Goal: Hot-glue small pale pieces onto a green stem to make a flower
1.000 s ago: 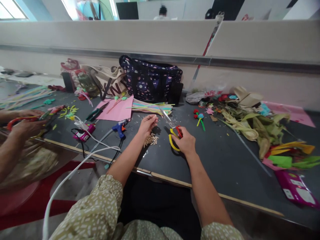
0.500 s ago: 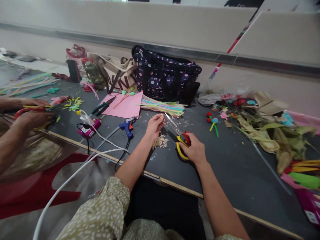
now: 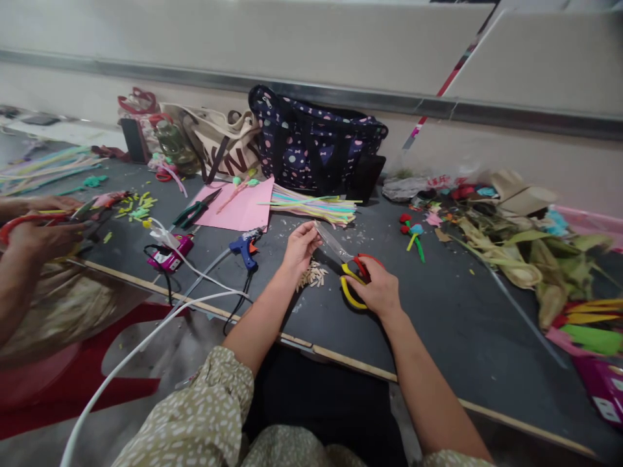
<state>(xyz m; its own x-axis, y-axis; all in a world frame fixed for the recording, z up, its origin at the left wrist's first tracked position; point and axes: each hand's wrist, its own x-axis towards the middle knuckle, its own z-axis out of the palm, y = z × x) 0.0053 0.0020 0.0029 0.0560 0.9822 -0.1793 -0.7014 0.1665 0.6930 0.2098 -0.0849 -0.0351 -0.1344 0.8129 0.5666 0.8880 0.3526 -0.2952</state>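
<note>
My right hand (image 3: 377, 285) grips scissors (image 3: 357, 272) with red and yellow handles, its fingers through the loops. The blades are smeared and point up and left to my left hand (image 3: 300, 245). Thumb and fingertips of that hand are pinched together beside the blade tips; what they hold is too small to make out. Just below, on the dark table (image 3: 438, 324), lies a pile of short pale cut pieces (image 3: 314, 275). Small light scraps are scattered around both hands.
Left of my hands lie a blue glue gun (image 3: 244, 248), white cables and dark pliers (image 3: 197, 207). Behind are pipe cleaners (image 3: 316, 206), pink paper (image 3: 233, 214) and bags (image 3: 316, 143). Dried husks (image 3: 516, 253) lie right. A co-worker's hands (image 3: 43, 237) hold scissors at far left.
The scissors have shifted in my right hand, with the red handle swung outward and the blades now blurred. My left hand keeps its pinch. The co-worker's hands have moved slightly left.
</note>
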